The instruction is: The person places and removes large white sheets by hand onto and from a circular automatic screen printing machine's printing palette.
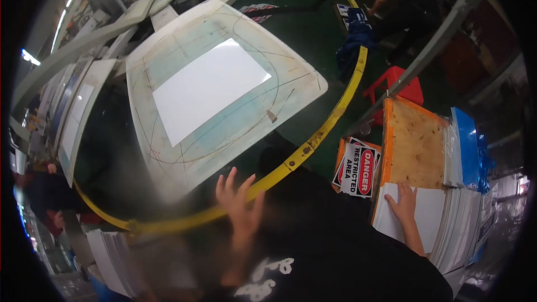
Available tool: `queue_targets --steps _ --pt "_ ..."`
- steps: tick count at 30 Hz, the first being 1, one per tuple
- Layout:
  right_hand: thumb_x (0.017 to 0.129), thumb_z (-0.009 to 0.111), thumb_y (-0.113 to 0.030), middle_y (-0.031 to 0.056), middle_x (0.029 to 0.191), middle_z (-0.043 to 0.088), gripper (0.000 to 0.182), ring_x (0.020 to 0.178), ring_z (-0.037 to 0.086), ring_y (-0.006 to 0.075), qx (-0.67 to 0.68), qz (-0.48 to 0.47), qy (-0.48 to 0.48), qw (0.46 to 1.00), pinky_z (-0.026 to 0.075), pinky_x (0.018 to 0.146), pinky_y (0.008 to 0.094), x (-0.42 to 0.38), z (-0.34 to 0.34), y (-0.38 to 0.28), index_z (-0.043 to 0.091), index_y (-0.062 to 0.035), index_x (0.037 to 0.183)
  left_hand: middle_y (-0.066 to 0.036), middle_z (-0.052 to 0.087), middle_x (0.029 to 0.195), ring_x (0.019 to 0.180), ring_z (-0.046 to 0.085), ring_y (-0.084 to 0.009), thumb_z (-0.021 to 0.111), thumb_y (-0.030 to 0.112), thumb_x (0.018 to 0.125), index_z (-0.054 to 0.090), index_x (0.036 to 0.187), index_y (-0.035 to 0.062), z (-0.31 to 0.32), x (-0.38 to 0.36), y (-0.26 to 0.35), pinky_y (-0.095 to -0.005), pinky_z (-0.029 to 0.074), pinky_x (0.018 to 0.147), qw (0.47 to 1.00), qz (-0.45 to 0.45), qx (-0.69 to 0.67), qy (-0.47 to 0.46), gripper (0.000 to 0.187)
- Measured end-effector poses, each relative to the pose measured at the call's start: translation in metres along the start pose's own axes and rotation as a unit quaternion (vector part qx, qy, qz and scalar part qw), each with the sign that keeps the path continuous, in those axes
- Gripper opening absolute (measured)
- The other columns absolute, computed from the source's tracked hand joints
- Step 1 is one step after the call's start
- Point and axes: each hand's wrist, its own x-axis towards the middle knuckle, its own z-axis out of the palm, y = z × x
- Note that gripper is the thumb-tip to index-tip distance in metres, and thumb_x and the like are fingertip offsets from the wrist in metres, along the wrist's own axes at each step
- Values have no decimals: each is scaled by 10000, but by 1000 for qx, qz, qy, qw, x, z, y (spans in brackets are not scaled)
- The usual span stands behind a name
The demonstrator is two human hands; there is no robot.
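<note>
A white rectangular sheet (pixel 210 92) lies flat on a large, stained pale board (pixel 296 81) with rounded corners. Just below this board, near the curved yellow rail (pixel 330 126), my left hand (pixel 243 204) is raised with its fingers spread and nothing in them. Over to the right, my right hand (pixel 404 210) rests with fingers apart on the top sheet of a stack of white sheets (pixel 430 210). That stack sits on a wooden surface with orange edges (pixel 417 140).
Printed danger signs (pixel 361 168) lie left of the stack. Behind the wooden surface is a red stool (pixel 411 84). One person (pixel 411 5) bends at the top right, and another (pixel 42 196) is at the far left. More boards (pixel 84 106) line the left side.
</note>
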Motion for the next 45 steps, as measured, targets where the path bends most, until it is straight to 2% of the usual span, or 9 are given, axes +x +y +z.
queue_targets --steps 10,19,28,31,34,37,40,43,45 --pt "715 705 -376 178 1183 562 588 1170 477 302 28 18 30 999 238 1065 474 1 2 11 573 -4 1151 -136 432 1327 1276 282 -375 702 172 749 609 1097 135 7 -10 18 -486 215 1035 998 46 -33 -30 362" --pt "734 676 -448 183 1379 373 771 1283 355 276 0 -52 60 997 127 1092 519 10 -1 -7 404 -29 1321 -125 427 1327 1279 285 -369 705 152 754 605 1093 130 8 -19 24 -484 229 1037 996 43 -40 -66 354" --pt "770 641 -422 149 1275 504 645 1231 427 254 45 -7 -17 999 53 1106 516 11 7 5 490 -29 1259 -105 447 1322 1265 288 -370 684 127 716 635 1035 122 14 -25 26 -459 257 1022 997 21 -57 -54 323" --pt "768 644 -413 140 1276 507 655 1225 434 252 48 -10 -12 999 58 1109 509 9 2 1 477 -27 1271 -107 454 1314 1264 291 -365 682 127 718 632 1040 123 13 -26 24 -456 256 1022 996 25 -66 -59 326" --pt "791 618 -358 152 1159 576 478 1127 505 272 56 -44 64 995 42 1106 520 8 9 7 573 -19 1125 -125 445 1310 1272 297 -368 689 145 769 614 1079 125 11 -26 23 -480 227 1034 995 31 -58 -70 320" --pt "845 566 -322 180 932 613 320 929 570 294 138 -35 84 986 294 1014 474 11 -14 8 604 -8 891 -124 449 1304 1269 299 -368 688 144 769 611 1083 123 11 -26 25 -480 231 1031 995 28 -62 -75 324" --pt "896 501 -311 176 656 565 391 645 557 312 179 29 224 958 437 677 408 24 -8 36 591 8 688 -115 474 1290 1252 312 -353 669 101 716 630 1015 97 13 -27 26 -435 278 1009 995 30 -67 -71 301" --pt "906 493 -315 184 502 442 489 451 419 318 136 58 128 981 288 461 413 33 -60 23 503 27 557 -119 525 1205 1167 434 -338 671 131 774 609 1074 97 14 -25 30 -435 319 989 990 67 -79 -92 308" --pt "899 507 -318 182 465 375 520 410 337 307 112 17 192 975 239 445 410 44 -92 -1 453 26 512 -109 567 1142 1102 491 -310 663 132 775 611 1055 90 25 -27 24 -410 355 958 971 108 -136 -165 287"
